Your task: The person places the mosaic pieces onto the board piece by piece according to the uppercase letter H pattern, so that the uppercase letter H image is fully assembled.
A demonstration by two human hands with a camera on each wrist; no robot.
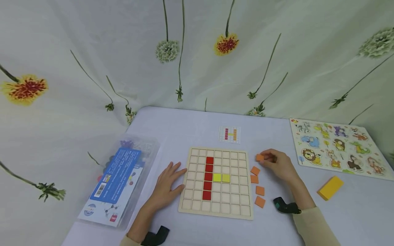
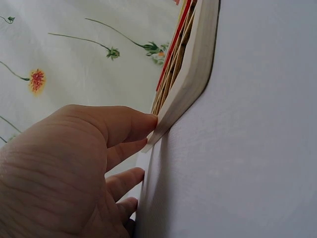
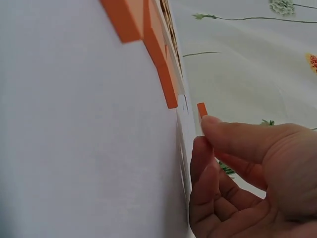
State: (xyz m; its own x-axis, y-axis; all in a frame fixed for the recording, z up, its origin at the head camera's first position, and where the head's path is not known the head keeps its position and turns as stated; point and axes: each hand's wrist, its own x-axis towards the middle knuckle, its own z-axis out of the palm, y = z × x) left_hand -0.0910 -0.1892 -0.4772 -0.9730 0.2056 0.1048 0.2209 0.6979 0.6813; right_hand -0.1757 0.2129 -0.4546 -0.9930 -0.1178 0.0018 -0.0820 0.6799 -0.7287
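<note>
A wooden grid board (image 1: pixel 192 201) lies in the middle of the table. A column of several red tiles (image 1: pixel 208 176) fills part of it, with two yellow tiles (image 1: pixel 217 177) side by side to their right. My left hand (image 1: pixel 167 186) rests at the board's left edge, its thumb and a fingertip touching the rim in the left wrist view. To the right of the board, my right hand (image 1: pixel 279 164) pinches an orange tile (image 3: pixel 201 109) between thumb and fingers. Several loose orange tiles (image 1: pixel 260 190) lie along the board's right side.
Behind the board lies a small pattern card (image 1: pixel 229 134) with red, yellow and orange squares. A clear plastic case (image 1: pixel 154 150) with a blue label sits at left. An animal puzzle board (image 1: pixel 333 147) and a yellow block (image 1: pixel 330 188) are at right.
</note>
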